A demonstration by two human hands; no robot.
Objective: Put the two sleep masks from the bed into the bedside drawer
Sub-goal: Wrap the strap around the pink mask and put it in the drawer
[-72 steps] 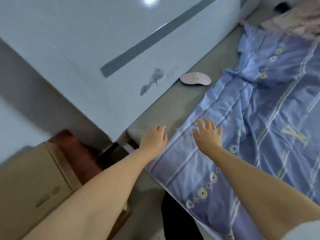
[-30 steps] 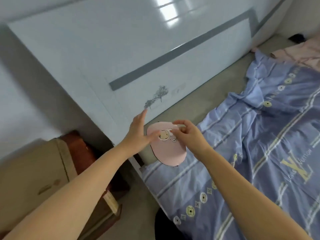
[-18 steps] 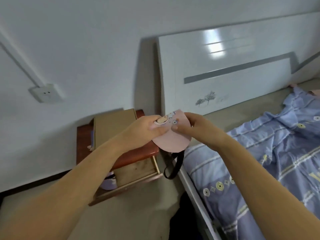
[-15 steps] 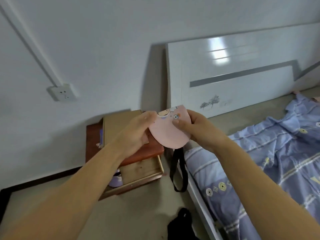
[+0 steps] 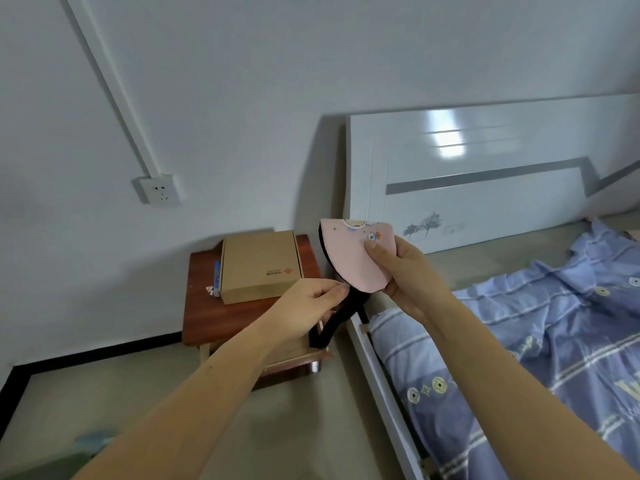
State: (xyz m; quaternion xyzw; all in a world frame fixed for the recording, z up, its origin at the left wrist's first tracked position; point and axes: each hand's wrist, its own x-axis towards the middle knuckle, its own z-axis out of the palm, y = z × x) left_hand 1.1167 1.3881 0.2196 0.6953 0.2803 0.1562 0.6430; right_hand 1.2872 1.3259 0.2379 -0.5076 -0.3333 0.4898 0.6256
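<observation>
A pink sleep mask [image 5: 349, 258] with small cartoon prints is folded in half and held up in the air beside the bed's corner. My right hand [image 5: 405, 271] grips it, thumb on the printed face. My left hand [image 5: 308, 306] pinches the mask's black elastic strap [image 5: 332, 325], which hangs down in a loop. Below my left hand the bedside drawer [image 5: 298, 356] of the red-brown nightstand [image 5: 204, 317] is pulled open; my forearm hides most of it. I see no other mask in this view.
A brown cardboard box [image 5: 259, 266] lies on the nightstand top. The white headboard [image 5: 485, 174] stands at the right, with a blue striped quilt [image 5: 519, 341] over the bed. A wall socket [image 5: 159, 188] is at the left. Grey floor lies in front.
My right hand picked the pink mask off the bed by the headboard. I turned left toward the nightstand with it, and my left hand dropped from the mask's face to its black strap.
</observation>
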